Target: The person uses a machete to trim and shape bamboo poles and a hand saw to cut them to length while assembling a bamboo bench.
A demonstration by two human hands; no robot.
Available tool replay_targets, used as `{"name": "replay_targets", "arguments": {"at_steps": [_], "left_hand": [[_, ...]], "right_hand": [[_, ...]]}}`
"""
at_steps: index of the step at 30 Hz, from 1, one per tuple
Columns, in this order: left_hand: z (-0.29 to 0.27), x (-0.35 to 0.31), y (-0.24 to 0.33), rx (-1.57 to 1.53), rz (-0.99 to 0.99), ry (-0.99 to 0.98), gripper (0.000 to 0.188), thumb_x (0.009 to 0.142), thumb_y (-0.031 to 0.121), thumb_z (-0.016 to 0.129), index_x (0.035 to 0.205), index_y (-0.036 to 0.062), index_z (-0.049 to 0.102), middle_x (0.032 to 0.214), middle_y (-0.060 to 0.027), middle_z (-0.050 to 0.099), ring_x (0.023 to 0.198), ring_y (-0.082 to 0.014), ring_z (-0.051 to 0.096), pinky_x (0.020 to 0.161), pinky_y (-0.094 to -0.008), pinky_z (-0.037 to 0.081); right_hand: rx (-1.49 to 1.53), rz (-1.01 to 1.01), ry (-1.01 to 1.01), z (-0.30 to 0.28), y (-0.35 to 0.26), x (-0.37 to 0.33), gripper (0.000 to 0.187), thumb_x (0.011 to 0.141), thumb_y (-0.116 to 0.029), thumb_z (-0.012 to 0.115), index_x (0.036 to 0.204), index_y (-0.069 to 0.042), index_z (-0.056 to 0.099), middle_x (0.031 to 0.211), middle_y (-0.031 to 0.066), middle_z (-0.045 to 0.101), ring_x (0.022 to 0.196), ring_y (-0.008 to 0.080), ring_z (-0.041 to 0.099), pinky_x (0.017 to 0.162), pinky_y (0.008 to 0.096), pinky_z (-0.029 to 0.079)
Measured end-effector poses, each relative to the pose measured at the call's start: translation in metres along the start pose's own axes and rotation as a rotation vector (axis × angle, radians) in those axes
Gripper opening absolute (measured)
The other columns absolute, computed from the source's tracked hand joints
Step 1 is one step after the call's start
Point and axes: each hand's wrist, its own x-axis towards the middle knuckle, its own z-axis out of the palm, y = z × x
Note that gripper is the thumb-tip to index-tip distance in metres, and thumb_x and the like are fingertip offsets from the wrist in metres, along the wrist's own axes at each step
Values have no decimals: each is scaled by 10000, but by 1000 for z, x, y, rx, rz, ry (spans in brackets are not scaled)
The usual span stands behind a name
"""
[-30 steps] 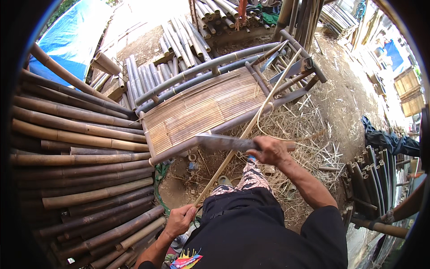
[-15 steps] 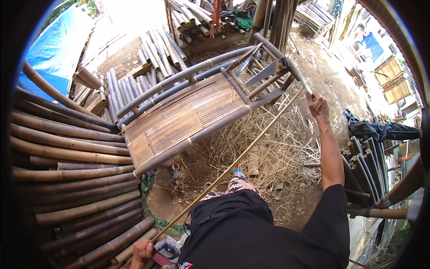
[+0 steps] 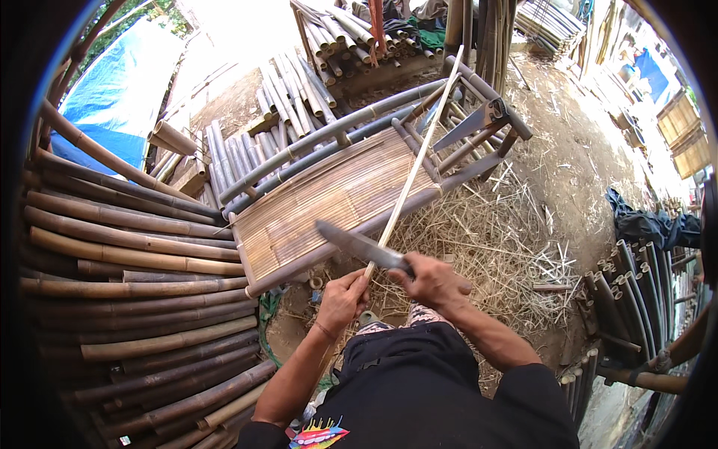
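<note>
My left hand is closed round a long, thin bamboo strip, which slants up and away across a bamboo bench. In my right hand is a broad-bladed knife gripped by its handle. Its blade points left and lies across the strip just beyond my left fingers, slightly blurred; I cannot tell whether its edge is cutting in. The strip's lower part runs back beneath my left forearm. A handsaw rests on the bench's right end frame.
Dark bamboo poles are stacked along the left. Shorter poles lie behind the bench. Shavings cover the ground before me. Upright dark tubes stand at right, under a dark cloth. A blue tarp is at far left.
My right hand has come from the bench's right end to my middle, now visibly with the knife. My left hand has risen from lower left, and the strip now points farther up and away.
</note>
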Motion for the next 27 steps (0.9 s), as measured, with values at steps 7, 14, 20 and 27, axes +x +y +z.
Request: {"name": "replay_targets", "arguments": {"at_steps": [7,14,20,27], "left_hand": [[52,-1,15,173,106,48,293,1005,178,505,1189,-6,638,649,37,500,553,-36,423,493,-215,362],[52,-39,4,196,85,52,303,1003,139,494,1243,-10,607,639,31,495,528,-40,421,462,-212,346],[27,-124,-41,154,-64,-31,325,1008,216,469,1178,-13,624,694,5,581,583,-74,531,534,-221,433],[26,-51,-10,-385,3,-476,605,991,458,465,1316,-51,473,1039,-164,658,909,-224,669,785,-327,530]], "right_hand": [[-10,196,62,-35,51,21,585,884,-642,540,860,-61,598,644,116,610,566,302,630,552,427,496],[-134,26,150,-52,97,26,572,924,-634,474,851,-77,585,635,83,609,488,210,573,424,371,430],[-225,239,175,-121,141,35,518,932,-577,518,837,-70,573,592,106,612,508,230,597,464,388,457],[-73,-59,287,-125,74,40,520,904,-576,563,891,-58,609,647,133,609,587,314,626,543,423,460]]}}
